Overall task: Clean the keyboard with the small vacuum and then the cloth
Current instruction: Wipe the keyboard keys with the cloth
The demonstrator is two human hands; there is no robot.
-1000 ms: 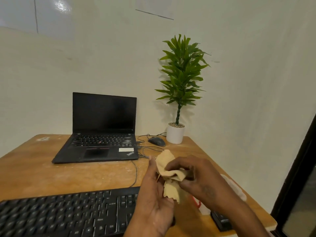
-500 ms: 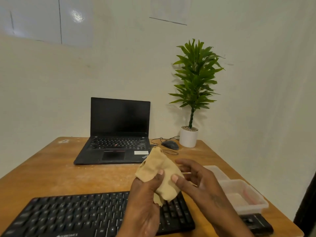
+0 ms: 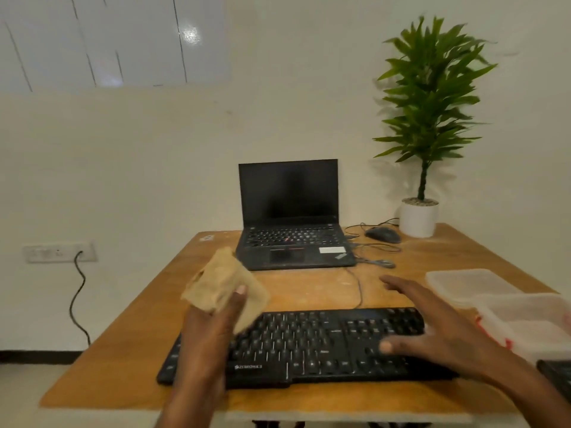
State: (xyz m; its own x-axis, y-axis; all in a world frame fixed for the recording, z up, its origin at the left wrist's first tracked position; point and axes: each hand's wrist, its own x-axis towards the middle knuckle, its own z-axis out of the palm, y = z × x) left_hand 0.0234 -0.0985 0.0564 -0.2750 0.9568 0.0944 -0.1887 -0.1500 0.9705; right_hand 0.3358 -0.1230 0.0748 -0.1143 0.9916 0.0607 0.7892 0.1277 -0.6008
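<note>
My left hand grips the cloth; my right hand hovers spread over the keyboard. Wiping appears not yet begun; no vacuum visible.

Matt plastic keyboard, soft cloth, wooden table.

Left hand and right hand bare; both forearms uncovered; no rings, watch or gloves.

Tan cloth in left hand, right hand spread above black keyboard
</note>
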